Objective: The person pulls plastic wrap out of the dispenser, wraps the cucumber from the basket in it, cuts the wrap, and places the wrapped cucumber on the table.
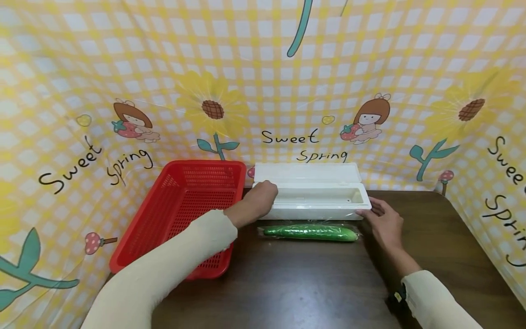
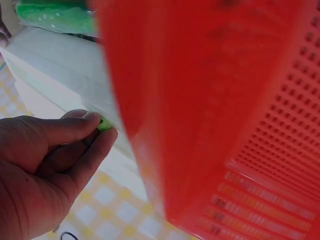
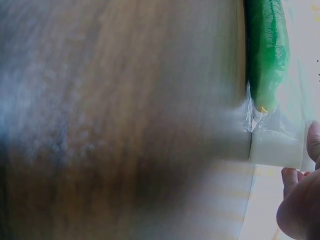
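Observation:
A long white foam box stands against the cloth with its lid tipped back. At its left end, my left hand pinches a small green piece between thumb and fingertips; most of the piece is hidden, so I cannot tell its kind. My right hand holds the box's right end, the thumb at the front corner and the fingers round the end. A cucumber in clear plastic wrap lies on the table just in front of the box; its pale end points right.
A red plastic basket with perforated sides and floor stands left of the box, under my left forearm. The brown table is backed and flanked by a yellow checked cloth with flowers and lettering.

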`<state>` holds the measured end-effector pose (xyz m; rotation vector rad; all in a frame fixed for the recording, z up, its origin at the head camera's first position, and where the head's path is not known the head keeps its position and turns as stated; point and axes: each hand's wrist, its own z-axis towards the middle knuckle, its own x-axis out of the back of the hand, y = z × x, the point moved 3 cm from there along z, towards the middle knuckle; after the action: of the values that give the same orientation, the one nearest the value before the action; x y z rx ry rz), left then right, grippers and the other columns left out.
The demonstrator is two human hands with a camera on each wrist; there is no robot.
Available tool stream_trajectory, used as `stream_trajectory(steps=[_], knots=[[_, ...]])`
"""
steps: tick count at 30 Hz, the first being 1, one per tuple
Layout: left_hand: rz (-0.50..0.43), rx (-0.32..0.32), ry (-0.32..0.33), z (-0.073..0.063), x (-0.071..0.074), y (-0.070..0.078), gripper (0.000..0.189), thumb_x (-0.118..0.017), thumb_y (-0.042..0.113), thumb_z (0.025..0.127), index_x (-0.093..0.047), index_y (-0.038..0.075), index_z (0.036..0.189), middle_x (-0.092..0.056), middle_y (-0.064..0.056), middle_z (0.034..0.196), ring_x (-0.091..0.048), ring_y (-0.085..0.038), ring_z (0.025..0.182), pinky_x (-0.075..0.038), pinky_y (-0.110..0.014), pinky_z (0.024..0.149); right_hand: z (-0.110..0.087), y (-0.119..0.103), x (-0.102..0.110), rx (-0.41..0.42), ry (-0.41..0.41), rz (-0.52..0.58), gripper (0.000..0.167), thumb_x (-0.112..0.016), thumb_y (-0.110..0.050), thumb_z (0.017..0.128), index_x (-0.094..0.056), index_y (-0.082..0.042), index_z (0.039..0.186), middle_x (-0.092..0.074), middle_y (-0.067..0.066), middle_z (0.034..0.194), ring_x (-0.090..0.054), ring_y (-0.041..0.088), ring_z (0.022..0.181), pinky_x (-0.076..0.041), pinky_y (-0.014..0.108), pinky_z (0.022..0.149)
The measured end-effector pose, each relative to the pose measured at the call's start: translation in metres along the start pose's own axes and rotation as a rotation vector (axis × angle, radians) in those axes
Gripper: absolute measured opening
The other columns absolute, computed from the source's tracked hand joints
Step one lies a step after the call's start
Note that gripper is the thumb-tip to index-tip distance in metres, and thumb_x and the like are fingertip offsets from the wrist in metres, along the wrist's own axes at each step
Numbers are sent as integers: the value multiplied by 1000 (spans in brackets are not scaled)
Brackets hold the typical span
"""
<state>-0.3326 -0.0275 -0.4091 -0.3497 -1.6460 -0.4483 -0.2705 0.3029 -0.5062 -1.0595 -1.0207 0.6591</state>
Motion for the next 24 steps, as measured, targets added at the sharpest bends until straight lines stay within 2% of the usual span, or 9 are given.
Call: stream_trajectory(steps=[6,9,11,15,20,24], knots=[[4,34,-6,-10,1,-12,17,-64,-1,94,-72,5,80,-70,-10,72,-58,-16,58,-42,-26,49,0,0,0,-7,-12,-33,58,-85,-29,85,-66,-6,135,-69,16,133,-59,-12,99,-48,4,80],[3,17,12,-15,-1,-15,15,-64,-2,93,-72,5,82,-71,-11,77,-62,-17,63,-44,-28,52,-1,-2,-2,-3,-11,-24,57,-85,-27,85,-66,-5,134,-69,16,133,-59,-13,98,-48,4,80],[43,13,29,-17,-1,-16,13,-64,-3,92,-73,6,85,-73,-12,82,-66,-19,69,-49,-30,56,0,-3,-3,1,-9,-25,57,-85,-27,85,-66,-5,134,-69,16,132,-59,-13,97,-48,4,79],[97,41,50,-19,0,-19,13,-64,-2,93,-74,6,89,-75,-13,88,-68,-20,73,-54,-32,59,1,-3,-1,4,1,-50,57,-85,-30,85,-67,-7,134,-70,14,132,-58,-13,97,-48,3,79],[63,45,16,-16,3,-14,11,-65,0,94,-75,4,96,-76,-14,91,-68,-20,70,-54,-31,58,0,-1,2,7,18,-91,56,-84,-34,86,-67,-9,134,-70,12,132,-57,-14,97,-46,2,79],[102,49,58,-16,8,-3,12,-65,0,92,-76,5,95,-76,-13,92,-69,-25,78,-58,-37,66,-2,2,2,26,5,-75,56,-83,-33,86,-67,-8,134,-70,15,132,-57,-16,96,-48,4,79]])
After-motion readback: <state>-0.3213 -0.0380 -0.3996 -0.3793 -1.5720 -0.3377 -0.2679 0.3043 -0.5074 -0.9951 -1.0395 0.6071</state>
